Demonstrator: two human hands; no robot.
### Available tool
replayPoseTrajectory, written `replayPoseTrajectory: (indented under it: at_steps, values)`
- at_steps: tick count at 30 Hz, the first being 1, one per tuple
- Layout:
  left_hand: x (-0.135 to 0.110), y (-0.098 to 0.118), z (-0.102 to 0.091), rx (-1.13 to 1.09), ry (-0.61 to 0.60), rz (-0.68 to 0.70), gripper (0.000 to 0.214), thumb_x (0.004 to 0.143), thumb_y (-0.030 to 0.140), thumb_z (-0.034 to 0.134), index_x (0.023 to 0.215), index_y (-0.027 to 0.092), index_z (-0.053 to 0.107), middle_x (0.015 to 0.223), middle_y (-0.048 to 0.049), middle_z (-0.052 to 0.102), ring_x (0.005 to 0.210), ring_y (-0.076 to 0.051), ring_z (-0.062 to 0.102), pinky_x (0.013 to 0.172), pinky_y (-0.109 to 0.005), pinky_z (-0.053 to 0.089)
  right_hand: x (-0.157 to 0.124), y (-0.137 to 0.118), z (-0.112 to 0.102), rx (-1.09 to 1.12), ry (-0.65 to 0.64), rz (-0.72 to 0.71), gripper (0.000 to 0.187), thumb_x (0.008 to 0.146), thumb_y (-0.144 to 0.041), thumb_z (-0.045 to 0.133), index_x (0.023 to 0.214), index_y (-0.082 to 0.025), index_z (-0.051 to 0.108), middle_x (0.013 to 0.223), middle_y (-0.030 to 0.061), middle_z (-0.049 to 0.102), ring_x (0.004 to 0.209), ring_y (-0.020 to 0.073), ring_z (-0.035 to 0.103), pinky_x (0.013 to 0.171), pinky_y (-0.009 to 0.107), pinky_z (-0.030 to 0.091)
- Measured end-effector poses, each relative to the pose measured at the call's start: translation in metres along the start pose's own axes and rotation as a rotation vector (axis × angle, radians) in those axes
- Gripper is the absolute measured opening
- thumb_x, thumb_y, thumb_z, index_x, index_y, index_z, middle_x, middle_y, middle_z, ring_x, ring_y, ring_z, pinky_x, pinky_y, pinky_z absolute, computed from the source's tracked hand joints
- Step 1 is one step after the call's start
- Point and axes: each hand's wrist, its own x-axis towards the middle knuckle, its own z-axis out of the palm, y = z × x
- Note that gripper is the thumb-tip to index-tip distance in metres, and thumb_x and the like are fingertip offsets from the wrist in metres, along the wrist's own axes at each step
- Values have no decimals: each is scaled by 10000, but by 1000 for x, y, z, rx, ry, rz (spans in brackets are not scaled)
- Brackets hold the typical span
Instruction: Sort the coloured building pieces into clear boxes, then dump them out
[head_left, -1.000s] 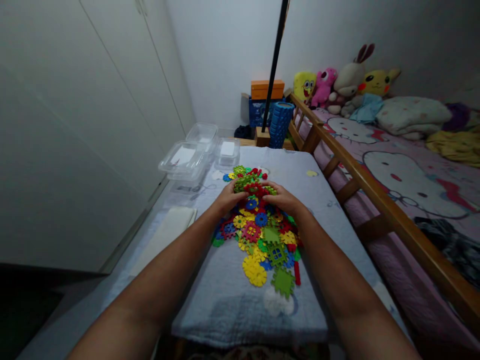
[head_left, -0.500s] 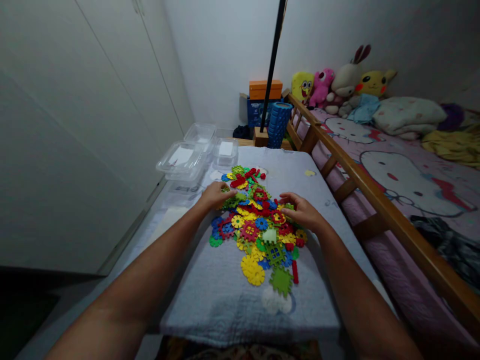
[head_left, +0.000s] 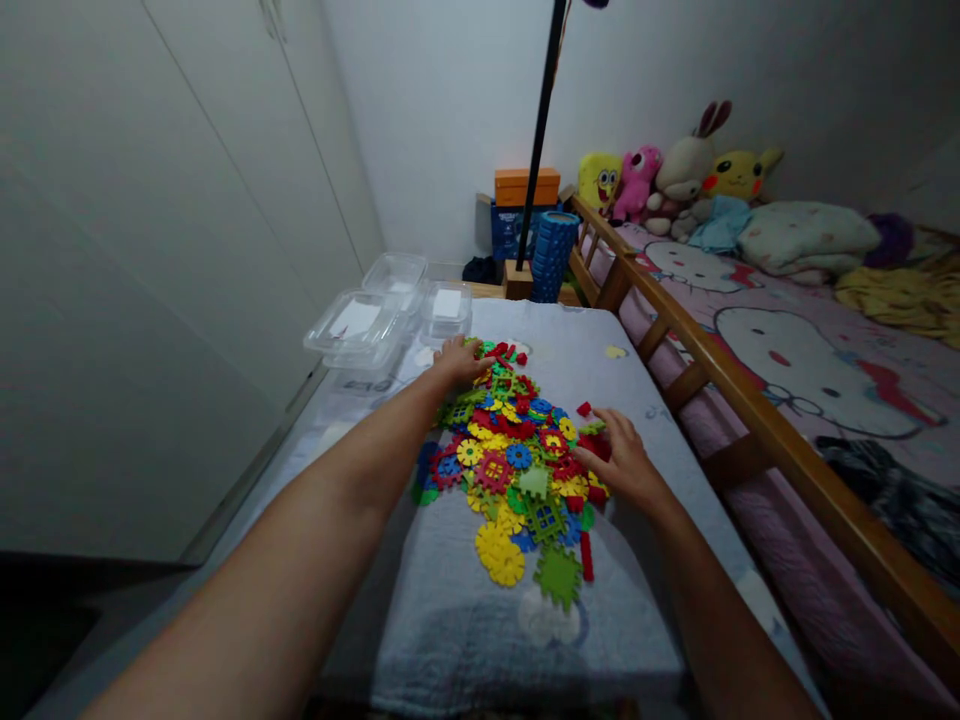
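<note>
A heap of plastic building pieces (head_left: 517,455) lies spread over the cloth-covered table, with flower discs, toothed squares and small blocks in red, yellow, green and blue. My left hand (head_left: 459,362) reaches over the far left end of the heap, thumb apart from the fingers; some fingertips are hidden behind it. At the heap's right edge, my right hand (head_left: 624,458) has thumb and fingers spread around red and green pieces, with no piece visibly gripped. A green toothed square (head_left: 559,576) and a red bar (head_left: 586,556) lie at the near end.
Clear plastic boxes (head_left: 356,325) with white cards stand at the table's far left corner. A wooden bed rail (head_left: 697,335) runs along the right side. Behind the table are a blue foam roller (head_left: 555,258), a black pole (head_left: 536,140) and an orange box (head_left: 527,186).
My left hand has moved away from me to the heap's far end. The right hand has shifted slightly right and nearer, its fingers wider apart. The view has tilted slightly.
</note>
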Motion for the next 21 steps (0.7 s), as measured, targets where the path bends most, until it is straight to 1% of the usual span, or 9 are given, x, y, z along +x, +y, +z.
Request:
replayPoseTrajectory:
  at_steps: [3,6,8,10,12,15,17,19,21]
  values:
    - [4,4,4,-99,-31,94,580,808,652,677,1205,234,742,1321,-151,680,1307,-360,577,1087,-439,442,-13,4,8,8,-20,33,837,761,-614,764,1501,-319,509,1595,154,391,1502,402,394,1218,613,364]
    - [-3,9,6,-181,-83,178,484,784,611,713,1084,236,776,1205,-131,741,1224,-338,638,1038,-384,469,-17,-1,14,35,-36,32,868,777,-588,762,1536,-299,455,1657,157,275,1530,374,362,1226,548,385]
    - [-13,13,4,-223,-160,251,433,805,577,696,1059,237,784,1182,-123,760,1191,-331,662,1029,-375,473,-13,-9,18,46,-25,12,870,784,-548,766,1544,-284,435,1674,160,234,1544,362,340,1236,531,377]
    - [-27,16,1,-271,-242,331,422,845,560,654,1084,235,781,1188,-117,770,1164,-323,680,1022,-374,480,-5,-17,21,58,-22,-17,856,781,-495,771,1537,-269,439,1669,167,241,1556,361,318,1249,538,354]
    - [-42,19,-3,-308,-264,343,425,860,560,640,1104,238,772,1197,-113,774,1144,-321,693,1011,-379,490,5,-26,24,72,-43,-46,820,783,-430,760,1524,-257,453,1660,175,267,1562,360,306,1260,553,327]
    - [-68,23,-11,-289,-260,322,438,889,545,622,1203,263,740,1287,-106,750,1224,-333,664,1080,-429,456,17,-40,25,123,-91,-122,775,800,-355,717,1524,-255,457,1663,172,291,1570,341,301,1270,556,305]
    - [-86,24,-16,-261,-234,347,457,907,519,626,1296,291,696,1380,-97,706,1333,-340,595,1185,-512,352,21,-47,23,177,-113,-180,774,819,-351,699,1542,-270,435,1679,158,279,1572,325,306,1266,548,318]
    - [-106,23,-21,-240,-151,371,523,875,508,696,1357,309,659,1497,-103,618,1429,-367,502,1234,-600,246,21,-51,18,193,-121,-207,785,836,-376,696,1562,-282,414,1695,148,265,1574,320,306,1264,546,323]
    - [-129,19,-25,-185,-66,365,656,800,543,785,1399,324,628,1583,-121,515,1500,-415,395,1244,-657,188,16,-49,11,147,-123,-204,813,838,-421,712,1577,-274,404,1693,156,281,1577,330,299,1271,555,302]
